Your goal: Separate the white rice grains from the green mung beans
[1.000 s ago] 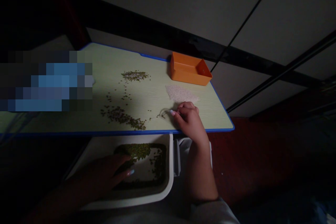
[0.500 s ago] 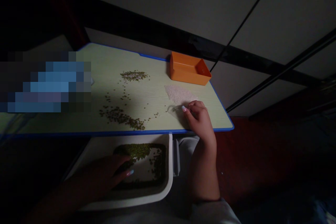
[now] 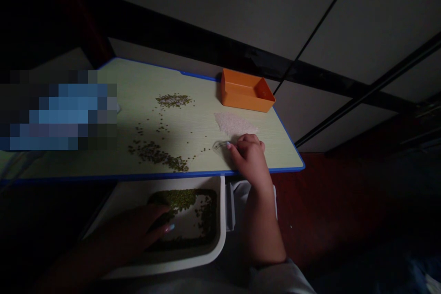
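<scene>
My right hand is closed on a clear, see-through piece with a rounded rim, its exact kind unclear. It rests low on the table just in front of a heap of white rice-like grains. A few green beans lie left of the rim. My left hand reaches into a white bin below the table edge, thumb and fingers apart, beside a mass of green beans. Shadow hides some of its fingers.
On the pale table lie a mixed pile of beans and white grains and a scattered bean pile. An orange box stands at the back right. A blurred-out blue shape covers the left.
My right hand has slid a little to the left along the table with the clear piece. My left hand stays in the bin. The view has shifted slightly.
</scene>
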Demonstrator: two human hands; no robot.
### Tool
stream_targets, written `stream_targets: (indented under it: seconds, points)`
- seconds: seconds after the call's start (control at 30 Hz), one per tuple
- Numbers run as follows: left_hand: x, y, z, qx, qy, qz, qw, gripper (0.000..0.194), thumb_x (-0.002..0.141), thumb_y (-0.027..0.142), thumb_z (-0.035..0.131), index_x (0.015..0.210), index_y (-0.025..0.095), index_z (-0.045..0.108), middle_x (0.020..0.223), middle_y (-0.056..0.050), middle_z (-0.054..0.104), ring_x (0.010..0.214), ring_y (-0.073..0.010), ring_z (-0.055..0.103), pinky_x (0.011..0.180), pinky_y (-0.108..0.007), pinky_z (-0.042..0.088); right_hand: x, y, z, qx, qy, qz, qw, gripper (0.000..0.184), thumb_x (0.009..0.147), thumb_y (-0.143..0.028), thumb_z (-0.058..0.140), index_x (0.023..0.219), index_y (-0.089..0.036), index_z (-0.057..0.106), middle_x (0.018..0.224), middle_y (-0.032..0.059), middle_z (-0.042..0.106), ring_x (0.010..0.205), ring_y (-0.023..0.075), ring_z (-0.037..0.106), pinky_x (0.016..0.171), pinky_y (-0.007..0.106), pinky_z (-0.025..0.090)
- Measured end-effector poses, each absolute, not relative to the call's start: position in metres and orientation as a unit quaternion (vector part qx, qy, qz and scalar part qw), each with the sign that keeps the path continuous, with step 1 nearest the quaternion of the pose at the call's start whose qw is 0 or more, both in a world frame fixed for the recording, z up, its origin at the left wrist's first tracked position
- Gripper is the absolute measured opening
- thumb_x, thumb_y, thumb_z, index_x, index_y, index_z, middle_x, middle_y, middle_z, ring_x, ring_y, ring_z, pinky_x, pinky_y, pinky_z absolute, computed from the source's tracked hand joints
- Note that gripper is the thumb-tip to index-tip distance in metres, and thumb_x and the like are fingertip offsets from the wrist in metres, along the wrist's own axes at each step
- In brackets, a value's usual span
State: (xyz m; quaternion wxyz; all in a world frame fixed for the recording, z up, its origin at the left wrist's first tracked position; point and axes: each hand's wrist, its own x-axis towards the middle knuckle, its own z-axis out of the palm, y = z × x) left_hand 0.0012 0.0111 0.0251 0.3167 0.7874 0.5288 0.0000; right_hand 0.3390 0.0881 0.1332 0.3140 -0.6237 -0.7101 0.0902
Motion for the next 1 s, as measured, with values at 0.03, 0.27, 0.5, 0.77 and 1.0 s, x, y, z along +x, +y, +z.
stream_targets:
  seconds: [0.03,0.27,0.5,0.77,1.0]
  points:
    - [0.001,0.011,0.025,0.788,0.529,-0.001,0.317,0.057,0.099,0.069,0.056,0.135,0.038,0.086,0.144,-0.006,0.090,0.132,-0.0386,0.085,0.116,-0.045,0.065,0.343,0.088,0.132,-0.633,-0.703,0.081,0.314,0.038,0.105,-0.033,0.074,0.068,-0.023,0.066,0.095,0.0087,0.073,0.106,0.0297,0.062,0.093,0.044,0.037]
    - [-0.004,0.014,0.020,0.792,0.513,-0.020,0.329,0.056,0.102,0.066,0.055,0.141,0.038,0.084,0.144,-0.009,0.090,0.131,-0.0374,0.085,0.114,-0.046,0.066,0.368,0.090,0.128,-0.667,-0.675,0.042,0.312,0.036,0.104,-0.033,0.073,0.069,-0.025,0.067,0.092,0.0096,0.074,0.104,0.0305,0.063,0.089,0.042,0.042]
    - [-0.004,0.014,0.018,0.789,0.517,-0.003,0.331,0.054,0.099,0.068,0.058,0.136,0.040,0.085,0.139,-0.005,0.092,0.126,-0.0368,0.087,0.110,-0.045,0.067,0.384,0.089,0.126,-0.676,-0.654,0.041,0.337,0.039,0.104,-0.030,0.068,0.066,-0.026,0.062,0.087,0.0092,0.072,0.096,0.0291,0.062,0.088,0.043,0.043]
    - [0.000,0.013,0.023,0.787,0.524,-0.018,0.325,0.059,0.100,0.069,0.054,0.138,0.035,0.085,0.140,-0.008,0.091,0.126,-0.0399,0.086,0.113,-0.049,0.066,0.384,0.095,0.124,-0.693,-0.648,0.034,0.315,0.038,0.105,-0.033,0.066,0.068,-0.026,0.061,0.088,0.0103,0.072,0.097,0.0289,0.063,0.089,0.043,0.043]
    - [0.001,0.013,0.028,0.791,0.521,-0.009,0.321,0.054,0.100,0.067,0.056,0.134,0.040,0.087,0.138,-0.007,0.092,0.127,-0.0366,0.087,0.110,-0.043,0.068,0.367,0.099,0.128,-0.677,-0.671,0.062,0.296,0.039,0.106,-0.031,0.071,0.069,-0.025,0.062,0.093,0.0104,0.072,0.100,0.0284,0.064,0.092,0.043,0.044]
